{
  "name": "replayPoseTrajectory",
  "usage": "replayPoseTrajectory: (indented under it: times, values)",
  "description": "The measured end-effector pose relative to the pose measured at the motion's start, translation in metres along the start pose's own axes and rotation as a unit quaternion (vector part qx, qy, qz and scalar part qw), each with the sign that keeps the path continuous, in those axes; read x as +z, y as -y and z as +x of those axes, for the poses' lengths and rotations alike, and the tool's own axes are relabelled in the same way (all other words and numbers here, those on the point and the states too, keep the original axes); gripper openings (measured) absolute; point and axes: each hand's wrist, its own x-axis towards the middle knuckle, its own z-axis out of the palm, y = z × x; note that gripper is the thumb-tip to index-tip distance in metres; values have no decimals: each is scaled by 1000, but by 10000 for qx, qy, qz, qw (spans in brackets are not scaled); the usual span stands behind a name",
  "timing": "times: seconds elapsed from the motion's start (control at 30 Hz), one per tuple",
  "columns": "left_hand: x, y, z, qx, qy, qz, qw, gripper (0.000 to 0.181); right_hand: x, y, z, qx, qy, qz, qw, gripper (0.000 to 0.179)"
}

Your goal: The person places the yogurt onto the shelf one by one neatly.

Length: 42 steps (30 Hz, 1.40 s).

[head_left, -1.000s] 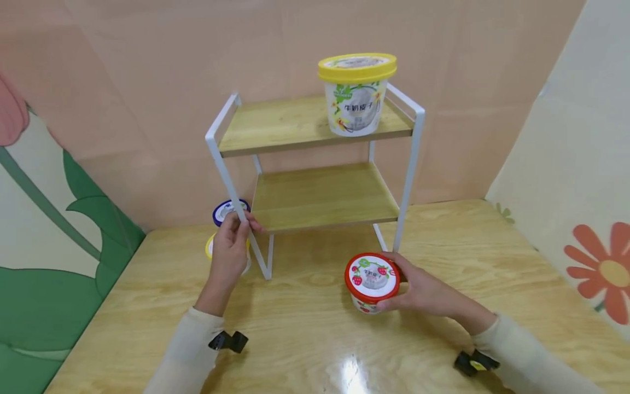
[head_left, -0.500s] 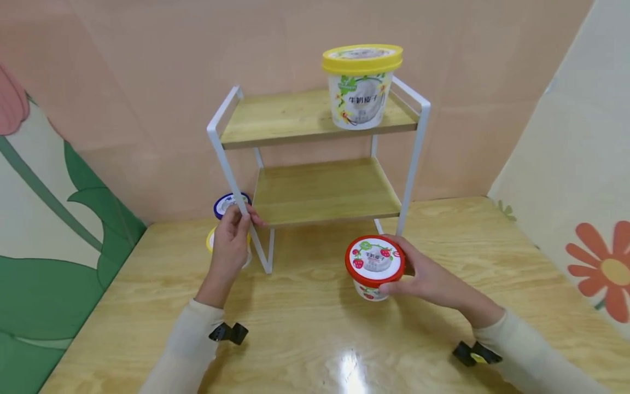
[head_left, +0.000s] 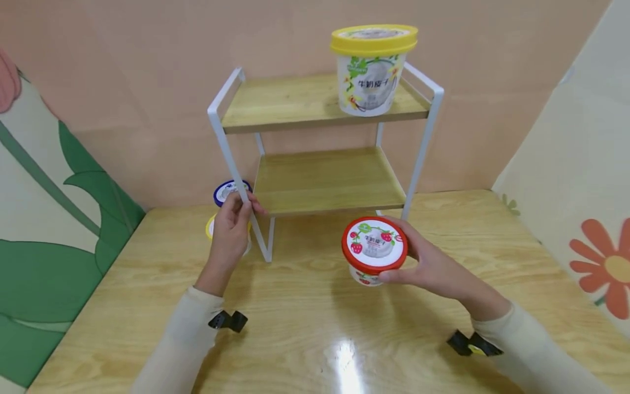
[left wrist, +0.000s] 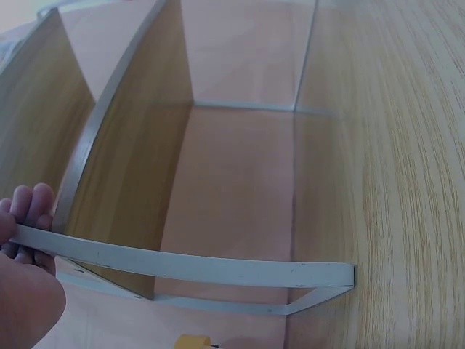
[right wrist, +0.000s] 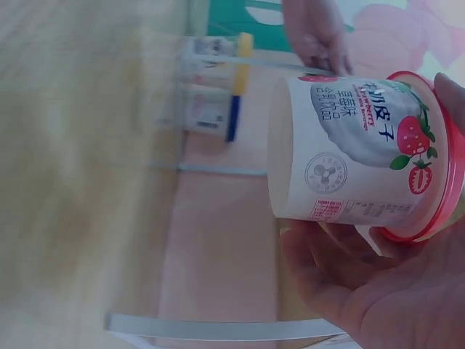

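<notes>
Head view: right of centre, I see the right hand [head_left: 428, 261] clasping a red-lidded round white tub [head_left: 374, 249] above the tabletop [head_left: 285, 328]; left of centre, the left hand [head_left: 230, 223] holds a white-framed wooden rack [head_left: 327, 180]. Left wrist view: that grip, lower left. Right wrist view: the tub, right.
</notes>
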Motion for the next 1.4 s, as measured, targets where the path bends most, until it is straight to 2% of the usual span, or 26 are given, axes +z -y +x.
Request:
replayPoseTrajectory:
  times: [0.33, 0.6, 0.87, 1.07, 1.4]
  values:
    - [3, -2, 6, 27, 34, -41, 10000, 20, -16, 38, 4, 49, -500, 79, 9987, 92]
    - [4, -2, 4, -69, 26, -121, 9999, 20, -22, 54, 12, -283, -837, 512, 9948, 89]
    - [4, -3, 2, -136, 4, -185, 9997, 19, -19, 60, 23, -140, -1160, 657, 9910, 82]
    - [3, -3, 0, -162, -35, -113, 9998, 19, -17, 56, 31, -245, -1315, 622, 9891, 79]
    - [1, 0, 1, -94, -39, -105, 9999, 20, -16, 50, 40, -298, -1170, 707, 9902, 77]
